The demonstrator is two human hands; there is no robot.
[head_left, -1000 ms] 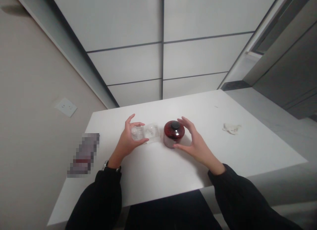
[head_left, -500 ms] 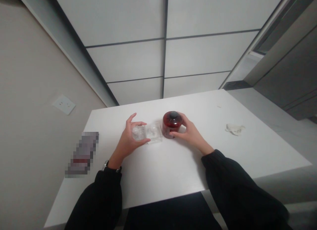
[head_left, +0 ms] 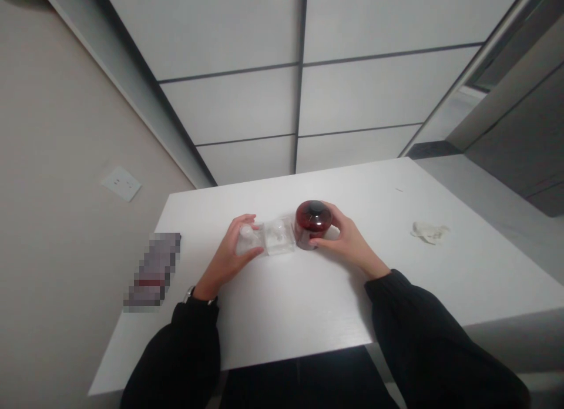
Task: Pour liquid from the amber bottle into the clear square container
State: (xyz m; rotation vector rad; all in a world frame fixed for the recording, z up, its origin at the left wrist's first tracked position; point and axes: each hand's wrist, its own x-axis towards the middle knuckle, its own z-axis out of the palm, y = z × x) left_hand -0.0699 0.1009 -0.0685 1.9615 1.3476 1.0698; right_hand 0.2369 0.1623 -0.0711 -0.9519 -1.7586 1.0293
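The white table (head_left: 308,303) is bare in front of both hands and wide open to the right, where only a crumpled tissue (head_left: 429,231) lies well apart. Between the clear box (head_left: 273,240) and the red jar (head_left: 312,224) hardly any gap shows, and a wall closes the left side.

A squat round dark-red jar (head_left: 312,224) with a glossy domed lid and a black knob at its centre stands upright on the white bench (head_left: 308,303), near the middle and toward the far side. Just to its left, touching or nearly touching it, lies a clear plastic case (head_left: 268,240), low and boxy, see-through enough that the bench shows through. Its left end is partly covered by fingers, so its full outline cannot be made out.
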